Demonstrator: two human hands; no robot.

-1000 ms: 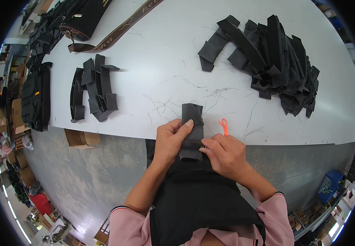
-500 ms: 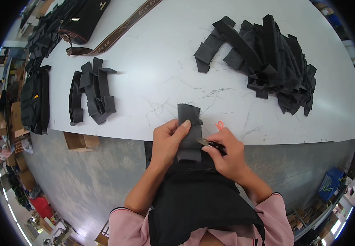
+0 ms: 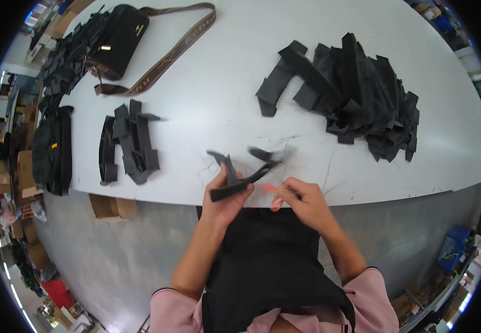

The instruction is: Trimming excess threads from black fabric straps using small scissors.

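My left hand (image 3: 224,208) is closed on a dark grey fabric strip (image 3: 235,190), thumb and fingers at its near part. The strip is bent and folded, and its far end is blurred above the table's near edge. To the right, my right hand (image 3: 309,206) is closed round small thread snips (image 3: 292,191), mostly hidden by the fingers. An orange cord loop (image 3: 276,204) hangs from them beside the strip. A heap of similar dark strips (image 3: 362,100) lies at the far right. A smaller group of strips (image 3: 135,145) lies at the left.
Loose thread ends lie on the white table (image 3: 207,116). A black bag (image 3: 119,47) with a brown patterned strap (image 3: 176,53) lies at the far left, near another black bag (image 3: 53,150). A cardboard box (image 3: 113,207) stands on the floor below the left edge.
The strip, upright and flat before, is now turned and bent, lifted over the table edge. The snips' blades have moved off its side, and the orange loop now hangs left of my right hand.
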